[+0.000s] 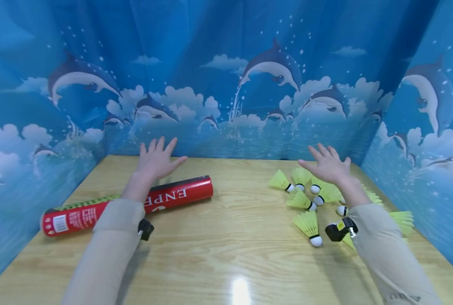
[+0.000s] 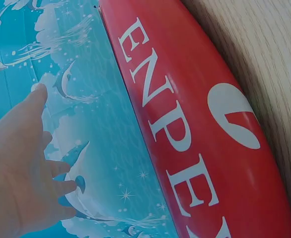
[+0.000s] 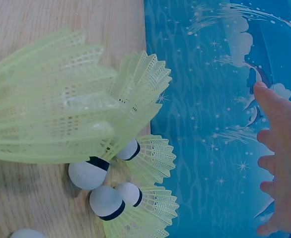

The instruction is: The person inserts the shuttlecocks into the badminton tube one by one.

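My left hand (image 1: 157, 161) is held with fingers spread above a red shuttlecock tube (image 1: 176, 194) lying on its side at the left of the table. The forearm hides the middle of the tube. White lettering on the tube (image 2: 185, 124) fills much of the left wrist view, with the spread hand (image 2: 21, 168) off to one side. On the right, my right hand (image 1: 327, 164) is likewise spread over a group of yellow shuttlecocks (image 1: 306, 224) with white heads, holding nothing. Some of them are partly hidden under the right forearm. Several shuttlecocks (image 3: 41, 109) show large in the right wrist view.
The wooden table (image 1: 226, 254) is bounded at the back and sides by a blue curtain (image 1: 211, 51) printed with dolphins and clouds. A black wrist camera (image 1: 340, 230) sits at the right cuff, another camera (image 1: 145, 229) at the left.
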Tool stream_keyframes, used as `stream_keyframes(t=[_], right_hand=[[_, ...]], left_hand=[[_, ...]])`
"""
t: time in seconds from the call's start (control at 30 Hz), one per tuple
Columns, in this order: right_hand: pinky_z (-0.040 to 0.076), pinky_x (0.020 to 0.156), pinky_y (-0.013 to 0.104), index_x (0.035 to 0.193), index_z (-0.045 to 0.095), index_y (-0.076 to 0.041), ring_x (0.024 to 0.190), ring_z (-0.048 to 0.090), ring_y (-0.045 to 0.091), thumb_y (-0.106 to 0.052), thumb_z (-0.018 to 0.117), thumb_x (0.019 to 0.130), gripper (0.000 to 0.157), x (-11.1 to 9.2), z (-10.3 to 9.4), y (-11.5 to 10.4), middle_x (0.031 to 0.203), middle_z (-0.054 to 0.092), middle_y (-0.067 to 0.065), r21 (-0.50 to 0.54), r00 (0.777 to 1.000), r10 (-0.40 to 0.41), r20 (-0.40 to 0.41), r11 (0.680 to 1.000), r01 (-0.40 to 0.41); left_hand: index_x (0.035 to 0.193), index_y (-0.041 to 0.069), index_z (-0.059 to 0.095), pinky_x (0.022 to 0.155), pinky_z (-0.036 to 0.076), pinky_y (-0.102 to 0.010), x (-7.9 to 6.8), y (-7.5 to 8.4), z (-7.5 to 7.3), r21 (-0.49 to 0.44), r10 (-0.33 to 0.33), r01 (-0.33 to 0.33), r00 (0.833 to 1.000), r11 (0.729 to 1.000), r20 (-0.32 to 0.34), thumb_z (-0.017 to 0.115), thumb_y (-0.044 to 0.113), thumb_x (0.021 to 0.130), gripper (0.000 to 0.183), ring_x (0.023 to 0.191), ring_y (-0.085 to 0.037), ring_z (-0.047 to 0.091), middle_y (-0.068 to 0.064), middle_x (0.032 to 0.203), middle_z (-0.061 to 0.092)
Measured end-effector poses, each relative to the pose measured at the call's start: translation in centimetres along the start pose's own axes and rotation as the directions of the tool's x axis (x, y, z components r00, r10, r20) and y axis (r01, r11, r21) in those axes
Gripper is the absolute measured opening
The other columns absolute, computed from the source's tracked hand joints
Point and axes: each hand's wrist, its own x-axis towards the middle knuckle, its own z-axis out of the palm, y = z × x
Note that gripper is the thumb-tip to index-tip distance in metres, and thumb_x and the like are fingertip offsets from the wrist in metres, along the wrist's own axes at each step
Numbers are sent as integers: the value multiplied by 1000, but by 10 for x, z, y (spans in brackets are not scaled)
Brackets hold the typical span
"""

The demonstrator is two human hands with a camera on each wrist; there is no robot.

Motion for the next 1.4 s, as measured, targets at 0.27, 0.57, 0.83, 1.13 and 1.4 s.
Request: stream_keyframes(t=[0.27,0.57,0.83,1.13,1.4], right_hand=[[13,92,74,148,13,-2,129,12,54,-66,33,89,88,-4,-4,9,146,12,33,116,999,-1,47,993,-4],[42,81,60,142,26,7,112,43,51,-53,32,96,75,-25,-5,26,129,41,36,232,996,-60,71,972,42],[47,76,53,135,38,8,100,56,42,-39,40,99,59,-50,4,37,118,54,32,310,986,-162,23,939,147],[51,73,45,133,41,7,91,63,31,-36,49,96,57,-74,19,40,110,62,23,397,973,-188,132,910,122],[50,79,43,134,43,5,101,59,32,-33,52,95,55,-87,38,41,118,57,22,479,958,-230,174,869,121]], left_hand=[[149,10,12,102,8,-66,-4,-1,-2,12,-6,6,999,1000,37,38,66,87,88,131,-48,21,-25,147,24],[131,-1,49,84,47,-50,-15,-12,-7,56,71,-73,997,996,40,47,57,89,71,100,-37,59,-23,117,60],[127,0,54,85,46,-52,-29,-15,-6,0,91,-91,992,996,85,55,46,90,59,104,-39,57,-24,117,59],[143,5,33,95,35,-59,-37,-15,10,-28,132,-129,977,991,167,67,52,79,87,124,-42,39,-23,138,42],[143,10,34,92,38,-58,-41,-10,23,-70,204,-194,960,979,190,79,43,69,92,123,-37,40,-18,138,43]])
